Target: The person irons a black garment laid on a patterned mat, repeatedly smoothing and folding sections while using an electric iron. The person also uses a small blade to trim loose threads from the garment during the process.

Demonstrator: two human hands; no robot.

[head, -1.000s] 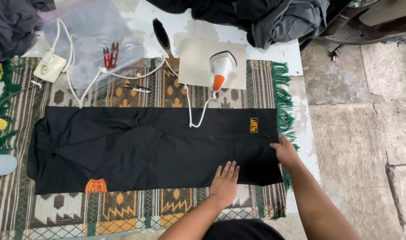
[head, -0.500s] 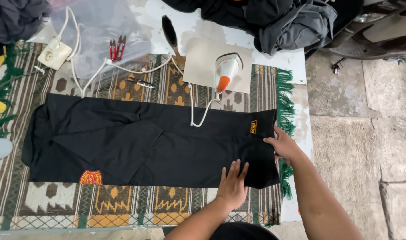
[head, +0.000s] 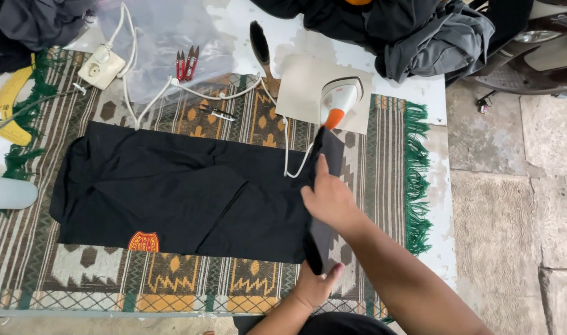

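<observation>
A black garment (head: 172, 192) lies flat on a patterned woven rug (head: 172, 279); an orange and red badge (head: 143, 241) shows near its lower edge. My right hand (head: 330, 200) grips the garment's right end, which stands lifted and turned over toward the left. My left hand (head: 317, 282) pinches the lower corner of that raised fold at the near edge. A white iron with an orange tip (head: 339, 100) stands on a beige pad (head: 299, 87) just beyond the fold, its white cord (head: 287, 155) trailing onto the garment.
A brush (head: 259, 43), red snips (head: 187, 62), a pen (head: 217, 113), a white power strip (head: 101, 68) and a clear plastic sheet (head: 165, 37) lie at the far side. Dark clothes (head: 395, 28) are piled far right. Stone paving (head: 513, 205) lies right of the rug's green fringe.
My right hand has lifted the garment's right end and carried it leftward, starting a fold. My left hand has moved from flat on the cloth to the fold's lower corner.
</observation>
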